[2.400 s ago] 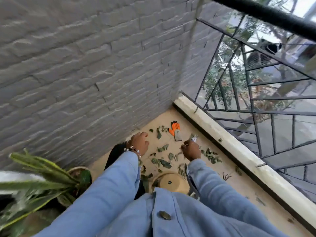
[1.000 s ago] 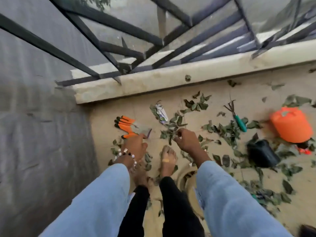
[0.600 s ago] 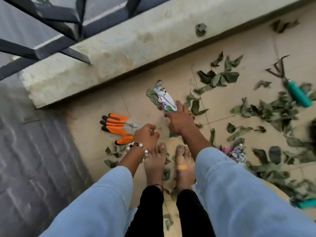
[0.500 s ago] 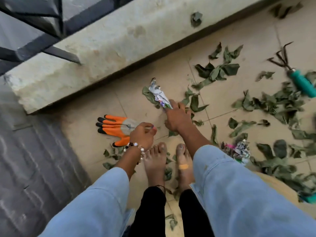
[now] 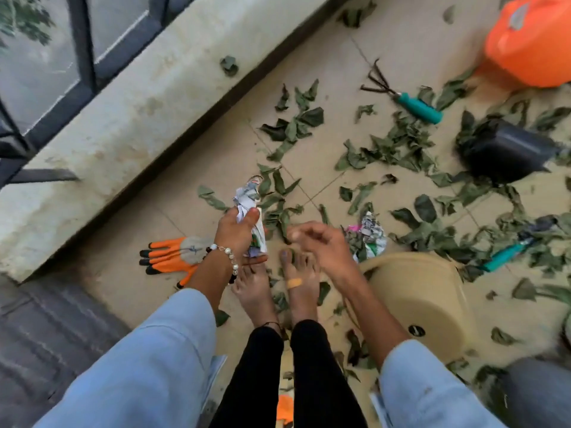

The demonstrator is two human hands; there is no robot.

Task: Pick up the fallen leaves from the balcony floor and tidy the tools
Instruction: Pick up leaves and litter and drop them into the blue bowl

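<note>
Your left hand (image 5: 239,230) is clutching a crumpled printed paper wrapper (image 5: 247,200); your right hand (image 5: 318,242) is hanging loose, holding nothing. Risk: 1 overfull fist spilling scraps among the green fallen leaves (image 5: 389,149).

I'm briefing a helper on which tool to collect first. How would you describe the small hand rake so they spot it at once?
Start at the big orange plastic container in the far right corner of the beige tiled floor. Just left of it lies the small hand rake, on bare tile at the edge of the scattered green leaves. Its teal handle ends in three dark bent prongs, unlike the half-buried teal-handled tool nearer the tan plastic pot.
</note>
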